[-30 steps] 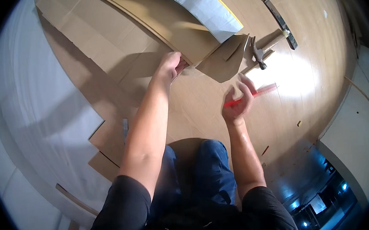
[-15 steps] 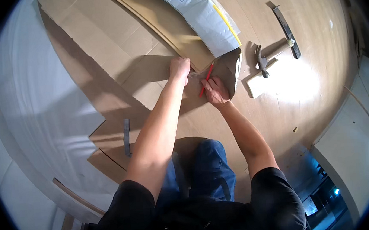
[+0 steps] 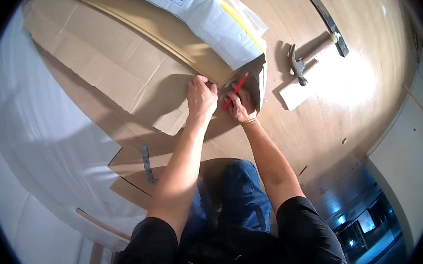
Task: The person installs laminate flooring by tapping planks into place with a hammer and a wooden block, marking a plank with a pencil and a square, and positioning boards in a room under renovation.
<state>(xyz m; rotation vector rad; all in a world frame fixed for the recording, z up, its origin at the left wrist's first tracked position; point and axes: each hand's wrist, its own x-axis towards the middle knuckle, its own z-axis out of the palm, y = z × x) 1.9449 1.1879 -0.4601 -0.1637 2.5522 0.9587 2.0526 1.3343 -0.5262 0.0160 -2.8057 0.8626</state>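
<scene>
An opened cardboard package lies ahead of me, its brown cardboard flap [image 3: 113, 65] spread out to the left. Inside it are stacked tan floor planks [image 3: 165, 30], partly covered by a pale blue printed wrapper [image 3: 214, 26]. At the near end of the planks my left hand [image 3: 202, 97] is closed with curled fingers; what they hold, if anything, is hidden. My right hand [image 3: 242, 106] is beside the package's torn near end, closed around a red pencil [image 3: 241, 82] that slants up past the fingers.
To the right a claw hammer [image 3: 297, 66] rests by a white block [image 3: 297, 93] and a dark metal bar [image 3: 329, 23]. A small try square [image 3: 147, 163] lies left of my forearm. White sheeting [image 3: 40, 139] covers the left side. Wood offcuts [image 3: 102, 223] sit lower left.
My left hand has drawn back slightly from the plank ends, toward me. My right hand still holds the red pencil near the package end. The whole view has shifted a little.
</scene>
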